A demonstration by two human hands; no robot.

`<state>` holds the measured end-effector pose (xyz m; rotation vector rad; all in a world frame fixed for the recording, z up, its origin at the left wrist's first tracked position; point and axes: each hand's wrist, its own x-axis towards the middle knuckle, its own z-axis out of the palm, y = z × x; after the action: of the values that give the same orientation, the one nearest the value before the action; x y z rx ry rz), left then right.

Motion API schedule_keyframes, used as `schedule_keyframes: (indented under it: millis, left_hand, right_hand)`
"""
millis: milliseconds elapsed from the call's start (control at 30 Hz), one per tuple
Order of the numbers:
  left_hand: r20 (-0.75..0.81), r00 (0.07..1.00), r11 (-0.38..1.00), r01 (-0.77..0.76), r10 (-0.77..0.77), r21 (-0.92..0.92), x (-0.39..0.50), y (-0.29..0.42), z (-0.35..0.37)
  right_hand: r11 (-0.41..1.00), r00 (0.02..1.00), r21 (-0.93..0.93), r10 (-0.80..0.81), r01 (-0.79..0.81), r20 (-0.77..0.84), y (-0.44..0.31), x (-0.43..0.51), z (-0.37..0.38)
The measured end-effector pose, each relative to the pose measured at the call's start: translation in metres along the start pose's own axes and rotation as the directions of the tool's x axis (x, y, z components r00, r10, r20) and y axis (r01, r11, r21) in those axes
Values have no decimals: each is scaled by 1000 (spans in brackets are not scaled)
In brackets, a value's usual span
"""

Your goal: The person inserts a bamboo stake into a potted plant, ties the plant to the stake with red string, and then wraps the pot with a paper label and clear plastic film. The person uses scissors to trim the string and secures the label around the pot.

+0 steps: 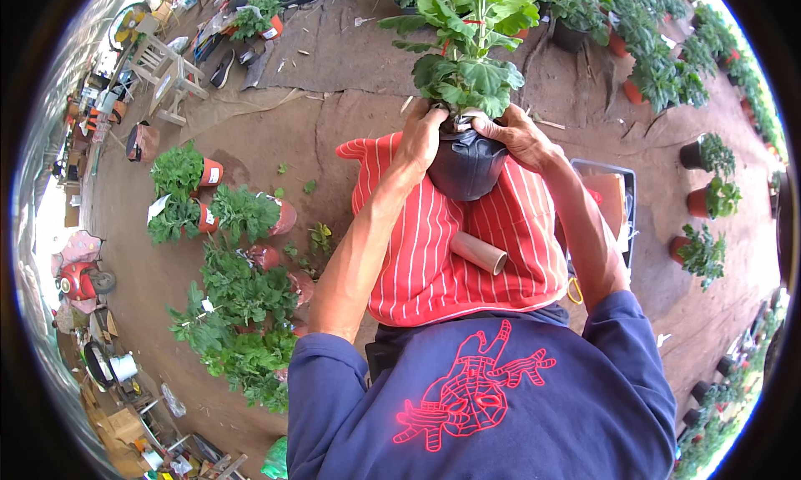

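Observation:
A leafy green plant [479, 73] stands upright in a black plastic pot [466, 167] at the front of my lap. My left hand [425, 132] grips the pot's rim on the left. On the rim's right side my right hand [516, 135] has its thumb pressed inward near the base of the stems. A pale strip shows at the stem base between the two hands; the soil is mostly hidden. Red ties circle the upper stems. Across my thighs lies a red-and-white striped apron [407, 254], with a brown cardboard tube [479, 253] resting on it.
To the left, several potted plants [250, 286] lie tipped over. A grey crate [629, 211] holding cardboard sits by my right thigh, with a yellow loop handle [574, 290] beside it. Wooden stools [169, 79] stand at upper left. More pots [691, 201] line the right.

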<state>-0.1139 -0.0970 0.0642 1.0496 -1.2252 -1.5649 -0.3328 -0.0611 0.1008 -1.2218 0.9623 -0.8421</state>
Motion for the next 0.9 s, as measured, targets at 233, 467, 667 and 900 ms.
schedule_keyframes:
  millis: [233,467,667,900]
  left_hand:
    - [69,996,997,-43,48,-67,-9,14,5]
    - [35,993,993,-114,113,25,-9,8,5]
    - [53,996,986,-79,72,149,-8,4,-2]
    - [109,993,931,6,-49,365,-2,14,-9]
  right_hand:
    - [1000,999,-28,-2,0,-55,5,2,-3]
    - [998,988,-45,25,-33,-155,18,2,2]
    - [999,978,-10,-37,36,-207,28,7,10]
    - [983,976,176,-13,53,-216,36,11,5]
